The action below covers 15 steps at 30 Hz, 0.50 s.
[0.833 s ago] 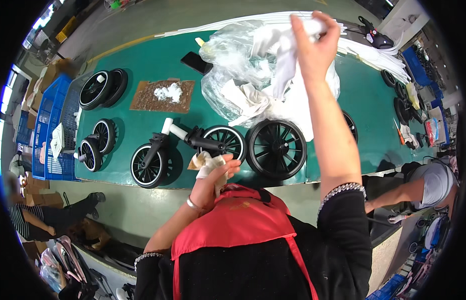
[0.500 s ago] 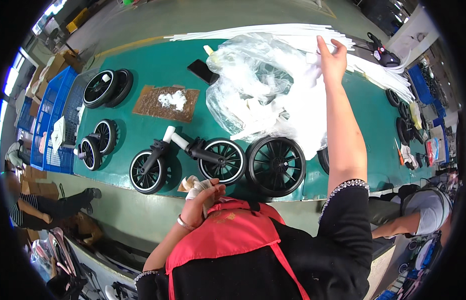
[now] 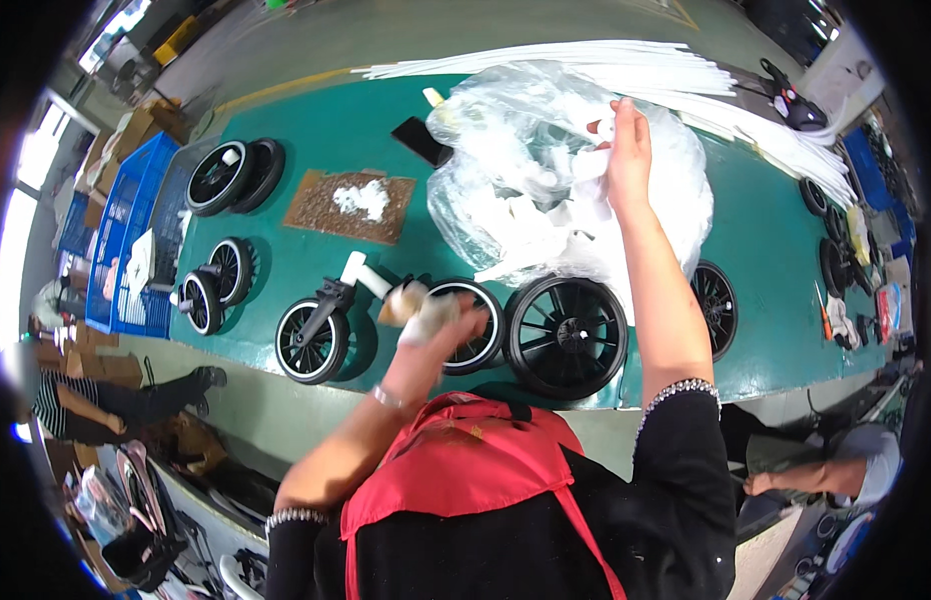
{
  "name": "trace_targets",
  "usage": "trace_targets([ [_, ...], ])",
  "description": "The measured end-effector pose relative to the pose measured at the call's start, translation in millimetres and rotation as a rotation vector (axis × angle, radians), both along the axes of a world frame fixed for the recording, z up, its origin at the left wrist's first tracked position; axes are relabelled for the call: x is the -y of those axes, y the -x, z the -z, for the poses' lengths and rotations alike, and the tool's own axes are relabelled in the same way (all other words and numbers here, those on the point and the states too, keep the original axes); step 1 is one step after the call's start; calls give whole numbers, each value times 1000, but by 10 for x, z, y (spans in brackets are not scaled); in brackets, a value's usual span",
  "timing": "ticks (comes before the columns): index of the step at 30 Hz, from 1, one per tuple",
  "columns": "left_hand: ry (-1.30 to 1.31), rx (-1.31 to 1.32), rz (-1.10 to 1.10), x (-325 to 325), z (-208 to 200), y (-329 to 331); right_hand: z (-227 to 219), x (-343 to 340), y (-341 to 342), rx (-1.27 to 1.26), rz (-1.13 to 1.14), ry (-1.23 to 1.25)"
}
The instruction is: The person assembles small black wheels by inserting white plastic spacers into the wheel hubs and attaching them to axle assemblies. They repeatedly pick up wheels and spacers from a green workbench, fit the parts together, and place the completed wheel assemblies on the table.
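My left hand [image 3: 441, 345], blurred by motion, holds a crumpled whitish cloth [image 3: 419, 318] over the table's near edge. Behind it stands a black fork frame with a white tube [image 3: 355, 268] and two spoked wheels; the left wheel [image 3: 312, 341] shows whole, while the hand partly covers the right one. My right hand [image 3: 629, 165] is raised above a large clear plastic bag [image 3: 676, 190] of white pieces, its fingers closed around a small white part [image 3: 607, 130]. Between my arms a big black spoked wheel [image 3: 568, 337] sits at the table edge.
On the green table [image 3: 766, 300] are paired wheels [image 3: 218, 178], a smaller wheel pair [image 3: 231, 272], a brown board [image 3: 304, 207] with white bits and a black phone [image 3: 422, 142]. Long white strips [image 3: 546, 56] line the far edge. Blue crates [image 3: 114, 255] stand left; people sit on both sides.
My left hand has risen from near my apron to over the fork's right wheel, cloth still in it. The right hand has come left and nearer, over the bag, with the white part.
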<state>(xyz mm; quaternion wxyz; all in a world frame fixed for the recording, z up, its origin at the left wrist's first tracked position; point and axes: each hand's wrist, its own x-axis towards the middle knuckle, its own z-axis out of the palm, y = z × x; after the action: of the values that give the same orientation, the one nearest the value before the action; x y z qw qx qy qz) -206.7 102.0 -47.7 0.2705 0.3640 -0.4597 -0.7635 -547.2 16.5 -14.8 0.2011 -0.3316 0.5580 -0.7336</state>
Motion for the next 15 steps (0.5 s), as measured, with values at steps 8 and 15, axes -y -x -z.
trace_targets([
  [8, -164, -400, 42, 793, -295, 1062, -60, -198, -915, -648, -152, 311],
  [15, -374, -203, -322, 794, 28, 706, 158, -56, -332, -1041, 11, -85],
])
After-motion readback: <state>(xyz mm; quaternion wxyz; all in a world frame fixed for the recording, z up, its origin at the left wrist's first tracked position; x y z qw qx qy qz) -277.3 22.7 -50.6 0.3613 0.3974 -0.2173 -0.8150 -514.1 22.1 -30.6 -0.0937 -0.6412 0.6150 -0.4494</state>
